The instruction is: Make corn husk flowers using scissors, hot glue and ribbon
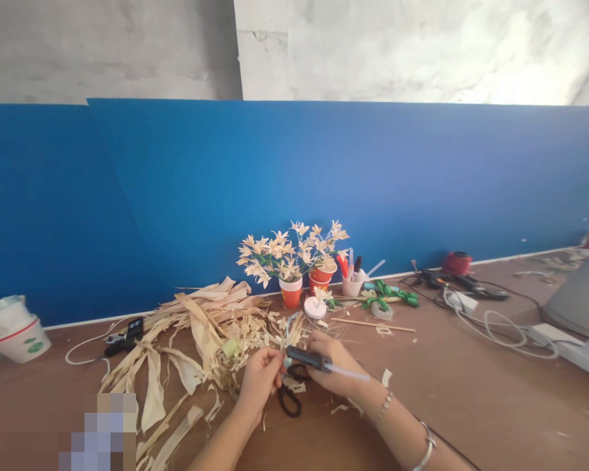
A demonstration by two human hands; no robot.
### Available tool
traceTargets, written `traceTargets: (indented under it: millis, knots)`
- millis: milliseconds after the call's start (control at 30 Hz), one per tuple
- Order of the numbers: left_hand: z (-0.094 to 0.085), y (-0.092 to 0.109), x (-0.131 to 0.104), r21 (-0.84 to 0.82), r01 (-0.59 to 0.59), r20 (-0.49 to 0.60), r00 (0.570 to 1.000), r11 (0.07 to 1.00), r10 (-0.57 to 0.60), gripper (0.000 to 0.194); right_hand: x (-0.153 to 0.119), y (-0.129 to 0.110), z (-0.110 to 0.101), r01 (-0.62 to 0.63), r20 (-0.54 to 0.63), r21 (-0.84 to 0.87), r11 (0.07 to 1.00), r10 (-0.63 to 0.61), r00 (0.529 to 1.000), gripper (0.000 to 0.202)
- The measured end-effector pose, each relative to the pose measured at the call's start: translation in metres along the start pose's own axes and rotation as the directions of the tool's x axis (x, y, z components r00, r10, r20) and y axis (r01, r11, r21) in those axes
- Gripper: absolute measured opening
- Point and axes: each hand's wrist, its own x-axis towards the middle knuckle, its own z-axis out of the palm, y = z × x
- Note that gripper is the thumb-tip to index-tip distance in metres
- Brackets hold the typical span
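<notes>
My right hand (332,360) is wrapped round a black hot glue gun (307,358), from whose back end a clear glue stick (348,373) juts to the right. Close to the gun's front, my left hand (264,374) is closed in a pinch; what lies between the fingertips is too small to make out. Black-handled scissors (289,400) lie on the table just under both hands, their blades hidden. Left of my left hand spreads a heap of dried corn husks (203,320) with many small scraps.
Cream husk flowers (275,252) stand in an orange paper cup (290,296) at the back. Nearby are a cup of pens and sticks (352,286), green ribbon pieces (390,292), a tape roll (381,311) and a wooden stick (373,324). White cables (495,333) lie right; a paper bucket (19,340) stands left.
</notes>
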Motion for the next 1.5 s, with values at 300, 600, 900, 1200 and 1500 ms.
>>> traceTargets:
  millis: [300, 600, 900, 1200, 1500]
  knots:
    - [-0.001, -0.002, 0.001, 0.015, -0.019, 0.014, 1.0, 1.0, 0.019, 0.027, 0.0, -0.001, 0.0, -0.028, 0.008, -0.046, 0.999, 0.028, 1.0, 0.011]
    - [-0.007, -0.008, 0.006, 0.215, -0.126, -0.034, 0.99, 0.968, 0.137, 0.021, -0.001, -0.005, -0.005, 0.037, 0.044, -0.028, 0.999, -0.036, 0.998, 0.009]
    - [-0.008, -0.005, -0.002, 0.486, -0.387, 0.123, 0.918, 0.784, 0.377, 0.018, -0.001, -0.016, -0.036, -0.182, -0.171, -0.018, 0.983, 0.176, 0.969, 0.013]
    - [-0.019, 0.0, 0.011, -0.126, -0.248, -0.332, 0.923, 0.96, 0.195, 0.03, -0.01, 0.034, -0.078, -0.4, -0.014, -0.248, 0.882, 0.409, 0.912, 0.026]
    - [-0.022, 0.002, 0.016, -0.168, -0.351, -0.477, 0.847, 0.921, 0.236, 0.029, -0.024, 0.087, -0.085, -0.702, -0.295, -0.564, 0.434, 0.689, 0.662, 0.036]
